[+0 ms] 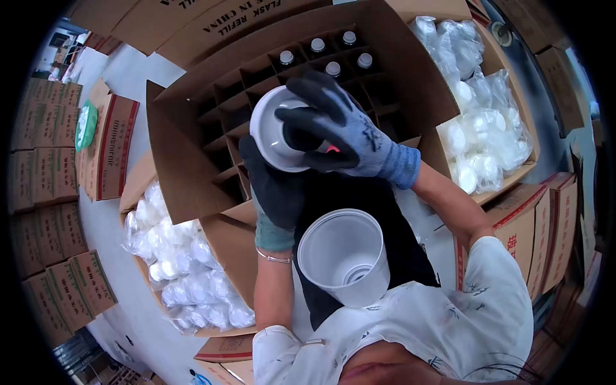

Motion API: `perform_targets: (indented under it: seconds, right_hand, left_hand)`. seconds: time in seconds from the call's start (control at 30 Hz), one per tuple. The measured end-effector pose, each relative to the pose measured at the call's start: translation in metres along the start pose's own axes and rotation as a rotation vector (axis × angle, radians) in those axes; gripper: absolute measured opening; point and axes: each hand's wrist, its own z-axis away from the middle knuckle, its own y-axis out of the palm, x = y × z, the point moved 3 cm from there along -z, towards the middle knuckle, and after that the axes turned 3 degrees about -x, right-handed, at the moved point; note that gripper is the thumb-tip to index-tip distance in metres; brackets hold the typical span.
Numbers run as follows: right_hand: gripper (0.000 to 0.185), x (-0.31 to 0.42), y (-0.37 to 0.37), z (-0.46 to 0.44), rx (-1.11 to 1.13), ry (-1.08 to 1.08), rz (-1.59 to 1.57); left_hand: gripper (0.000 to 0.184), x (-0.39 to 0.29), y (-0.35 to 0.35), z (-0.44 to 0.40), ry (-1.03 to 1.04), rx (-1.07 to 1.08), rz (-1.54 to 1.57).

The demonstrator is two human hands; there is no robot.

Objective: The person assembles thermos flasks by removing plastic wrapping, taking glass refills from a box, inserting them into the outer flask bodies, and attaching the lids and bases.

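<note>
My left hand (274, 183), in a dark-coated glove, is wrapped round the side of a white round plastic shell (264, 131) above the box. My right hand (340, 125), in a grey-blue glove with dark fingers, is curled over the shell's opening and right rim. Its fingers hide part of the inside, and a small red spot shows beneath them. On my lap a translucent white plastic cup-shaped casing (343, 253) rests tilted, its open mouth facing up. Neither hand touches it.
Ahead stands an open carton (186, 154) with cardboard dividers; several capped bottle necks (317, 45) poke up at its back. Cartons of bagged white plastic parts (192, 269) stand left and right (484, 128). Stacked boxes (48, 173) line the left, with a green basin (86, 125) nearby.
</note>
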Motion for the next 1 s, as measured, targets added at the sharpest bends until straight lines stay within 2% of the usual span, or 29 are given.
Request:
perform_targets:
  seconds: [0.03, 0.07, 0.13, 0.17, 0.23, 0.27, 0.3, 0.33, 0.37, 0.4, 0.43, 0.5, 0.53, 0.63, 0.67, 0.7, 0.77, 0.87, 0.97, 1.0]
  right_hand:
    - [0.072, -0.009, 0.010, 0.000, 0.086, -0.035, 0.142]
    - [0.067, -0.016, 0.014, 0.002, 0.041, 0.010, 0.117]
    - [0.066, -0.030, 0.021, 0.010, 0.006, 0.358, -0.364]
    - [0.065, -0.038, 0.027, 0.014, -0.016, 0.535, -0.607]
    - [0.050, -0.053, 0.029, 0.031, -0.083, 0.658, -0.860]
    - [0.044, -0.060, 0.030, 0.039, -0.128, 0.719, -0.984]
    - [0.039, -0.077, 0.027, 0.044, -0.097, 0.640, -0.860]
    - [0.037, -0.102, 0.027, 0.045, -0.035, 0.736, -0.780]
    - [0.038, -0.127, 0.030, 0.045, -0.039, 0.824, -0.586]
    - [0.039, -0.153, 0.032, 0.046, -0.030, 0.917, -0.401]
    - [0.039, -0.168, 0.034, 0.054, -0.075, 0.775, -0.239]
    - [0.028, -0.185, 0.052, 0.070, 0.170, 0.652, 0.089]
    - [0.032, -0.191, 0.059, 0.072, 0.378, 0.720, 0.137]
    - [0.031, -0.218, 0.055, 0.053, 0.186, 0.634, 0.155]
    - [0.032, -0.237, 0.054, 0.043, 0.031, 0.577, 0.235]
    - [0.032, -0.259, 0.054, 0.033, -0.124, 0.521, 0.312]
    - [0.038, -0.300, 0.060, 0.008, 0.141, 0.604, 0.416]
    - [0.049, -0.362, 0.108, 0.039, 0.423, 0.766, 0.542]
    - [0.057, -0.365, 0.113, 0.047, 0.310, 0.657, 0.517]
    - [0.066, -0.360, 0.106, 0.046, 0.274, 0.502, 0.618]
  left_hand:
    - [0.049, -0.003, 0.003, -0.008, 0.001, -0.001, 0.047]
    - [0.051, 0.009, 0.009, -0.007, 0.011, -0.026, -0.002]
    - [0.052, 0.042, 0.018, -0.007, -0.484, -0.085, 0.648]
    - [0.052, 0.040, 0.018, -0.008, -0.262, 0.066, 0.367]
    - [0.054, 0.030, 0.018, -0.009, 0.260, 0.151, -0.214]
    - [0.054, 0.028, 0.024, -0.010, 0.322, 0.217, -0.382]
    - [0.056, 0.027, 0.032, -0.011, 0.385, 0.283, -0.551]
    - [0.056, 0.036, 0.035, -0.013, 0.331, 0.266, -0.585]
    - [0.052, 0.038, 0.029, -0.016, 0.238, 0.155, -0.567]
    - [0.048, 0.048, 0.021, -0.017, 0.043, 0.035, -0.269]
    - [0.044, 0.059, 0.014, -0.019, -0.147, -0.084, 0.031]
    - [0.037, 0.062, 0.005, -0.022, -0.187, -0.127, 0.031]
    - [0.036, 0.063, 0.001, -0.022, -0.197, -0.133, 0.004]
    - [0.032, 0.060, 0.003, -0.027, -0.134, -0.079, -0.171]
    - [0.031, 0.056, 0.006, -0.028, -0.113, -0.065, -0.222]
    - [0.032, 0.057, 0.008, -0.029, -0.191, -0.063, -0.143]
    - [0.035, 0.057, 0.014, -0.030, -0.338, -0.056, 0.015]
    - [0.035, 0.057, 0.018, -0.032, -0.375, -0.030, 0.051]
    - [0.036, 0.061, 0.021, -0.033, -0.349, 0.003, 0.032]
    - [0.037, 0.062, 0.021, -0.033, -0.361, 0.008, 0.057]
